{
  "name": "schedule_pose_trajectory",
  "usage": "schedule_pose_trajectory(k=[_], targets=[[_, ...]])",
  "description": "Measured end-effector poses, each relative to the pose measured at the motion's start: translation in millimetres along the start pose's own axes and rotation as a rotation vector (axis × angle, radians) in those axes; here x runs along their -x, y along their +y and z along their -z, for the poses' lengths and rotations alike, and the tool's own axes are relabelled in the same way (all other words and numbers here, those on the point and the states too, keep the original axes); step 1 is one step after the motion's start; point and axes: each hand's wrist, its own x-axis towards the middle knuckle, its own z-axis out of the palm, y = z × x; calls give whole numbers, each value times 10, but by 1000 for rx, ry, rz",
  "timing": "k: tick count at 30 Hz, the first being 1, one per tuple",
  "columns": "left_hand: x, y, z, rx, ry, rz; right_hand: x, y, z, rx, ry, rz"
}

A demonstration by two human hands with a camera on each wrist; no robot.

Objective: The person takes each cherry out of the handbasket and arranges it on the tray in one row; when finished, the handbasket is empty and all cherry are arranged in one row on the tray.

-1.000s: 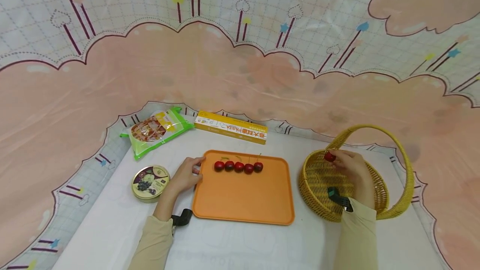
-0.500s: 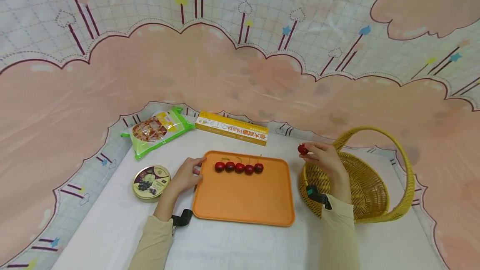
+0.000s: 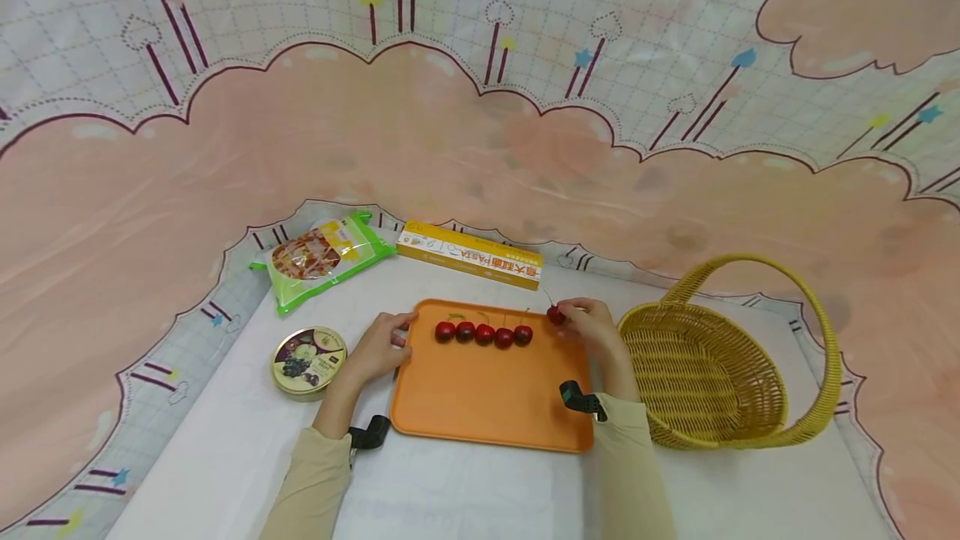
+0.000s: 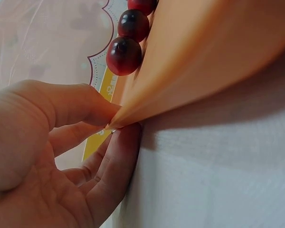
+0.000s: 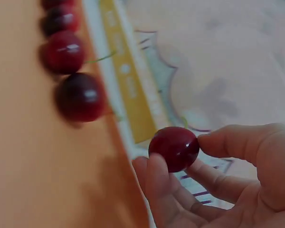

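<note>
A row of several dark red cherries (image 3: pixel 484 335) lies along the far side of an orange tray (image 3: pixel 487 398). My left hand (image 3: pixel 379 348) pinches the tray's left rim near its far corner; the left wrist view shows the thumb (image 4: pixel 80 102) above the rim and fingers below. Over the tray's far right corner, my right hand (image 3: pixel 596 332) holds a single cherry (image 5: pixel 175 148) between thumb and fingertips, its thin stem pointing up. That cherry is apart from the row, to its right.
Right of the tray stands a yellow wicker basket (image 3: pixel 697 373) with a tall handle. A pasta box (image 3: pixel 468 257) and a green-edged food bag (image 3: pixel 322 261) lie at the back. A round tin (image 3: pixel 307 361) sits by my left forearm.
My right hand has come out from over the basket and moved left, carrying the cherry to the tray's far right corner. The left hand has kept its hold on the rim.
</note>
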Motion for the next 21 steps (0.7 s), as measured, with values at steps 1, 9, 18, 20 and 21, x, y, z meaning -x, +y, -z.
schedule_pose_trajectory(k=[1, 9, 18, 20, 21], targets=[[2, 2, 0, 0, 2, -1, -13, 39, -26, 25, 17, -19], [32, -2, 2, 3, 22, -55, -31, 203, -121, 130, 31, -67], [28, 4, -6, -5, 17, -42, -24, 255, -149, 145, 21, -84], [27, 10, -8, -4, 18, -42, -21, 269, -147, 163, 31, -71], [26, 13, -8, -2, 19, -39, -21, 278, -145, 168, 37, -62]])
